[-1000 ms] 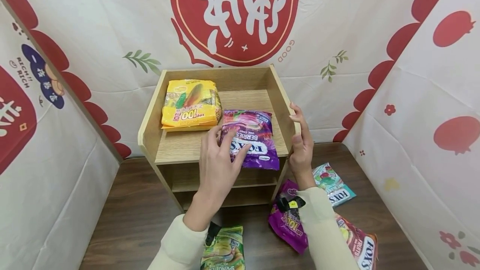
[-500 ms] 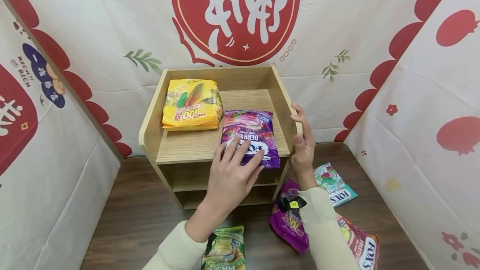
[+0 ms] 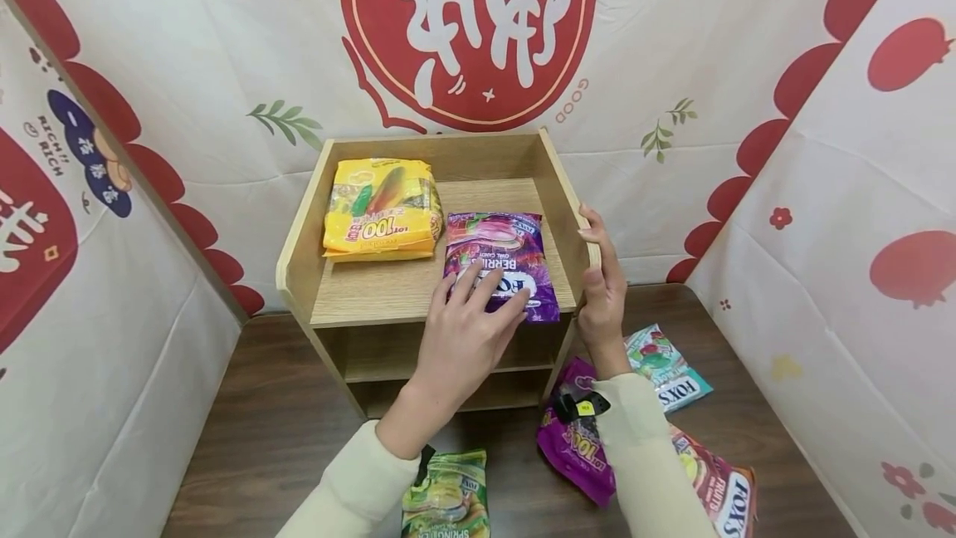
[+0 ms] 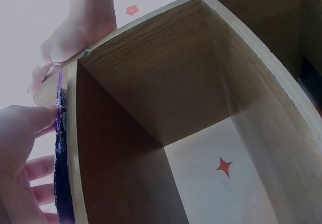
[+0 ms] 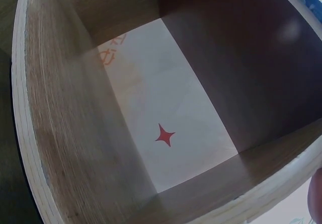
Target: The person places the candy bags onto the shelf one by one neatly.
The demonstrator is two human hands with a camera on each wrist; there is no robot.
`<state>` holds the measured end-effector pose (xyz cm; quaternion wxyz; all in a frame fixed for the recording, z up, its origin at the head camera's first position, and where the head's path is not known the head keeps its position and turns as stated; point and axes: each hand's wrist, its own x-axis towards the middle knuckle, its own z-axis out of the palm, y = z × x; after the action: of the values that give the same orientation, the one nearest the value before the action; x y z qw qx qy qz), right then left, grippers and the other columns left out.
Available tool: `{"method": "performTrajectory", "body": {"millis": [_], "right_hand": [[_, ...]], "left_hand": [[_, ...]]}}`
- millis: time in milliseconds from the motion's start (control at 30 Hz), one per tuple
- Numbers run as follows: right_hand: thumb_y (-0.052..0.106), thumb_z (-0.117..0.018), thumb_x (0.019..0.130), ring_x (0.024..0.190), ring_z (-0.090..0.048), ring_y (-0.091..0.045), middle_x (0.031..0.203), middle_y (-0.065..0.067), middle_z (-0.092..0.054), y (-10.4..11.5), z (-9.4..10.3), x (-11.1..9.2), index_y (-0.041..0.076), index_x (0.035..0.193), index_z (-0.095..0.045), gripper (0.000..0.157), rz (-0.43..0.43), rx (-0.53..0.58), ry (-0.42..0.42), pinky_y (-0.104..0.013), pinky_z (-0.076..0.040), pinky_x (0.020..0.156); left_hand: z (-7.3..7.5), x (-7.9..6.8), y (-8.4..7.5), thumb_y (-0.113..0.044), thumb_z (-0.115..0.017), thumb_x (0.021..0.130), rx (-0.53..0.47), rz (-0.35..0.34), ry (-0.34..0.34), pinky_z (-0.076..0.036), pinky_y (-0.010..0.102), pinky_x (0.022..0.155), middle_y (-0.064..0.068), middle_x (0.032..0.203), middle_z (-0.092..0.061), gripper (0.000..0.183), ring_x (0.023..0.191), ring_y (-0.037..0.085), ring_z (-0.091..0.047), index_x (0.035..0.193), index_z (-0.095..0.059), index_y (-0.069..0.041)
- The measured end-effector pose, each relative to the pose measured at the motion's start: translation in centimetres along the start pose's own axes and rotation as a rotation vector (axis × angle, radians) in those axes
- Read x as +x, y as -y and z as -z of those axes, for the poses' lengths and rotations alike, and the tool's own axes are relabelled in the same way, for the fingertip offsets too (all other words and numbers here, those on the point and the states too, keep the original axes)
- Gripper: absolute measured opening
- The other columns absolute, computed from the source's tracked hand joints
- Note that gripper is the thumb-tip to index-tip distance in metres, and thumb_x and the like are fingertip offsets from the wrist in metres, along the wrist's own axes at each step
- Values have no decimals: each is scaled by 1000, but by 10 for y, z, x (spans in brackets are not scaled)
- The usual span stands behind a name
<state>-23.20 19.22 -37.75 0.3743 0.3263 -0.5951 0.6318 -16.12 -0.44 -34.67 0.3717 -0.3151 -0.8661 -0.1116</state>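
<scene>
A purple Fox's Berries candy bag (image 3: 499,243) lies on the right part of the top board of a small wooden shelf (image 3: 373,293), its near end at the board's front edge. My left hand (image 3: 463,335) rests spread fingers on the bag's near end, pushing it. In the left wrist view, the bag (image 4: 61,153) shows edge-on beside the left hand (image 4: 22,153). My right hand (image 3: 603,297) grips the front edge of the shelf's right side panel. Left of the purple bag lies a yellow candy bag (image 3: 382,210).
On the dark wooden table (image 3: 246,430) lie a green candy bag (image 3: 446,496), a purple Lot 100 bag (image 3: 575,442), a teal Fox's bag (image 3: 665,368) and a Fox's Fruits bag (image 3: 717,484). Printed cloth walls (image 3: 224,48) stand behind and at both sides.
My left hand has shifted from the purple bag's left side to its near end. The bag has slid slightly farther back on the board. The right hand stays put.
</scene>
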Motion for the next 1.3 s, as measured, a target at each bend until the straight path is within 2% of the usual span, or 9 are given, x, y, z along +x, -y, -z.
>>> {"method": "performTrajectory", "body": {"millis": [267,433,567,733,967,1300], "right_hand": [[51,-51,93,136,-26,-39,148,-19,-35,-1,0,-1,-1,126,-47,62,-16,19,-1,-50,-29,108],[51,-51,93,137,-25,-39,148,-19,-34,-1,0,-2,-1,127,-47,62,-17,25,1,-50,-28,108],[51,-51,93,137,-25,-39,148,-18,-34,0,0,-2,-1,127,-47,62,-22,18,0,-50,-27,109],[50,-51,93,137,-25,-38,148,-18,-35,0,0,-2,-1,127,-46,62,-18,17,-5,-50,-26,109],[50,-51,93,138,-24,-38,148,-18,-35,-2,0,-2,-2,126,-46,62,-12,19,-6,-51,-25,110],[49,-52,93,139,-22,-37,149,-16,-34,0,0,-2,-1,129,-46,62,-36,39,-7,-52,-21,112]], "left_hand": [[-5,7,3,-29,-67,89,33,-9,4,-45,53,93,12,118,-63,23,116,35,-55,112,-71,-27],[-6,12,3,-29,-65,91,17,16,25,-46,54,93,12,118,-64,21,115,35,-55,111,-72,-27],[-5,16,3,-30,-61,93,-7,44,72,-45,55,94,12,120,-63,22,117,35,-54,112,-72,-27],[-4,21,3,-31,-63,92,0,65,136,-44,56,95,11,124,-62,24,119,34,-53,115,-71,-28],[-5,29,5,-33,-63,92,20,67,155,-46,53,93,10,122,-62,23,117,32,-54,113,-72,-29],[-9,41,5,-33,-59,95,32,94,232,-45,53,95,8,123,-62,24,118,30,-53,115,-71,-31]]}}
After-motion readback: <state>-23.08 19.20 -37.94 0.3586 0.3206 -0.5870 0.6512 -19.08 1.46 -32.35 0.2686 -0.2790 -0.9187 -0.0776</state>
